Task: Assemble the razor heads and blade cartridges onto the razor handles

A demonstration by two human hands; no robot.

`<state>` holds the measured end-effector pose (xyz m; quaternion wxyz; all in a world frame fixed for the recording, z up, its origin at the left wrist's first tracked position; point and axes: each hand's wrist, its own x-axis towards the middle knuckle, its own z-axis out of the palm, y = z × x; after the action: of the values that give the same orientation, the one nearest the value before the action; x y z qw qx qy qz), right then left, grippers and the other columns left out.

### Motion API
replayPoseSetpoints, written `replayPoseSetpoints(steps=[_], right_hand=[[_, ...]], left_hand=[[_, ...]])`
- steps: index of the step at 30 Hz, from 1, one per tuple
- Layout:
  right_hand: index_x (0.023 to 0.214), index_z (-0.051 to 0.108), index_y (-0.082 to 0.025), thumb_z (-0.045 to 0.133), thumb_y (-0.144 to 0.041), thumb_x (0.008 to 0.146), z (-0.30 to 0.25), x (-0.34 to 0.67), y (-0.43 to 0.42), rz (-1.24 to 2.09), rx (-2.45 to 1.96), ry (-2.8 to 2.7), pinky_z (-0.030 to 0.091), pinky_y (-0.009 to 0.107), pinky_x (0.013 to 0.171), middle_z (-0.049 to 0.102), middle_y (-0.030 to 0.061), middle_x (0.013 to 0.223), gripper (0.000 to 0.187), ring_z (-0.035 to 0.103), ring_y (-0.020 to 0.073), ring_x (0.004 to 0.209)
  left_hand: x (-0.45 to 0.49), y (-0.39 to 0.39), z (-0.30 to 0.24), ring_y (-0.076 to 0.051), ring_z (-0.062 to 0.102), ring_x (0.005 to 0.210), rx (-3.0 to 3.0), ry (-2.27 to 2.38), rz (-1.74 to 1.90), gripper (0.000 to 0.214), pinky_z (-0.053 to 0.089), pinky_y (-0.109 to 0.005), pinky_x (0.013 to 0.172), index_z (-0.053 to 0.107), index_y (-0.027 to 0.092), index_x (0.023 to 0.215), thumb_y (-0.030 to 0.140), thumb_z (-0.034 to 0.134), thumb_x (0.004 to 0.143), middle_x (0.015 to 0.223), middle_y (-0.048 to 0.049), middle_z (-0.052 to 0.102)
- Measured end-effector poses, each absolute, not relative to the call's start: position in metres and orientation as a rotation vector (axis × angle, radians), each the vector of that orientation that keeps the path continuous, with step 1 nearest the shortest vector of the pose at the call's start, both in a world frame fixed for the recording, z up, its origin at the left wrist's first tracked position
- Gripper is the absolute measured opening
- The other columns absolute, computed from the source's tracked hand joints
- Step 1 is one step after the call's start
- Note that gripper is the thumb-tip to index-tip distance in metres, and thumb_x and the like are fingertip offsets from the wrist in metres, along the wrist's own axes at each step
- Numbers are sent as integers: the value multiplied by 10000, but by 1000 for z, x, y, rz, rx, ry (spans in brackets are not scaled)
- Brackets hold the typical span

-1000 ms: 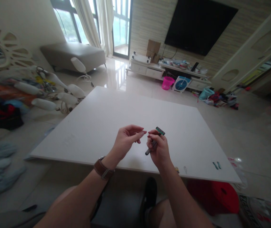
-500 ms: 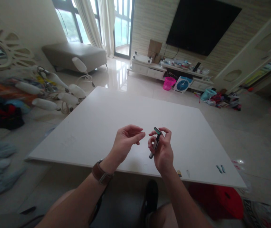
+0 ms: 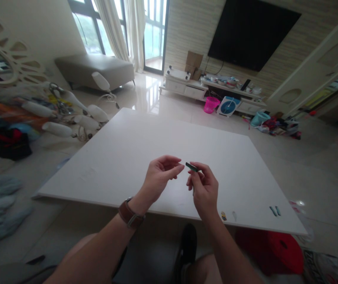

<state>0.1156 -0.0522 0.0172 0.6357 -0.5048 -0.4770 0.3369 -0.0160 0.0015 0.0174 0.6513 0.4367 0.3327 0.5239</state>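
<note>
My right hand [image 3: 206, 191] is closed on a razor, above the near part of the white table [image 3: 133, 142]. The dark razor head [image 3: 192, 167] with a green strip points toward my left hand; most of the handle is hidden in my fingers. My left hand [image 3: 158, 175], with a brown watch strap [image 3: 130, 215] at its wrist, hovers just left of the razor. Its thumb and fingers are curved and slightly apart, with nothing seen between them, and they do not appear to touch the razor head.
On the table's near right lie two small dark-green strips [image 3: 275, 210], a small yellow figure [image 3: 223, 215] and a tiny pale item [image 3: 234, 215]. A red stool [image 3: 284, 250] stands below that edge. A lamp with several white shades [image 3: 87, 122] lies left of the table.
My right hand has turned the razor, so its head now points left and its handle is mostly hidden. My left hand has shifted slightly right.
</note>
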Motion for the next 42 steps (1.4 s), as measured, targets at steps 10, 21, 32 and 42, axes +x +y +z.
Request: replayPoseSetpoints(steps=[10,21,32,42], right_hand=[[1030,676,-230,669,-264,908,16,119,-54,625,-1203,-1193,472,230,510,666,4,785,127,619,129,621],[1017,688,-224,689,-272,904,17,120,-55,609,-1225,-1210,488,222,520,654,-7,732,123,618,125,608],[1011,685,-213,695,-271,900,18,119,-55,617,-1221,-1213,493,229,516,666,-1,745,126,622,125,601],[1016,671,-218,700,-256,901,18,118,-53,663,-1176,-1179,475,216,466,654,-8,735,124,614,122,577]], left_hand=[[-17,2,20,-64,547,534,1010,675,1240,237,402,-170,480,680,168,844,235,844,687,624,28,666],[-17,0,24,-62,545,538,1023,672,1234,245,400,-179,506,660,161,829,225,844,679,629,30,666],[-17,1,20,-85,562,582,1057,731,1220,267,418,-217,560,663,152,854,267,840,690,672,4,680],[-17,0,23,-80,540,555,1058,759,1218,254,391,-205,510,664,156,824,295,832,693,652,10,665]])
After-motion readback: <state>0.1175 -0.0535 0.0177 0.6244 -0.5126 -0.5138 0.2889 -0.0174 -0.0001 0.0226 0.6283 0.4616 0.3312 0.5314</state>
